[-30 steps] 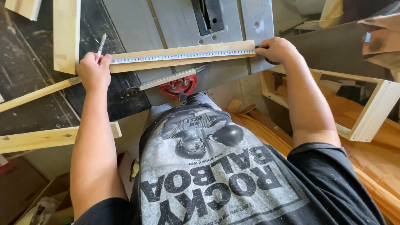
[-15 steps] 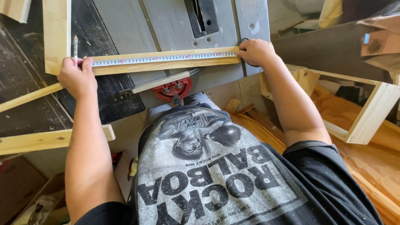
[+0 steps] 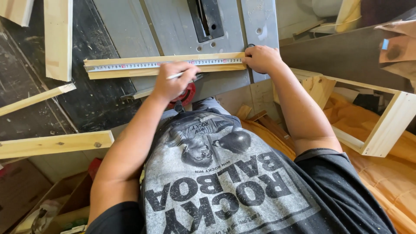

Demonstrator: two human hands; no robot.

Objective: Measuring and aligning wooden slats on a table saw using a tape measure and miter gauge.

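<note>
A long wood strip (image 3: 164, 67) lay across the grey saw tabletop (image 3: 125, 26). The right hand (image 3: 260, 58) pressed down with curled fingers, pinning the tape measure (image 3: 143, 65) along it, so the left hand (image 3: 173, 82), fingers pinching a pencil (image 3: 177, 76), could mark beside the scale.

A single head-worn camera looks steeply down — past the wearer's chest — at the table saw (image 3: 130, 26) close in front, its grey top filling the upper frame.

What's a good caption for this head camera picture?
Left hand pencils the wooden strip beside a tape measure.
</note>
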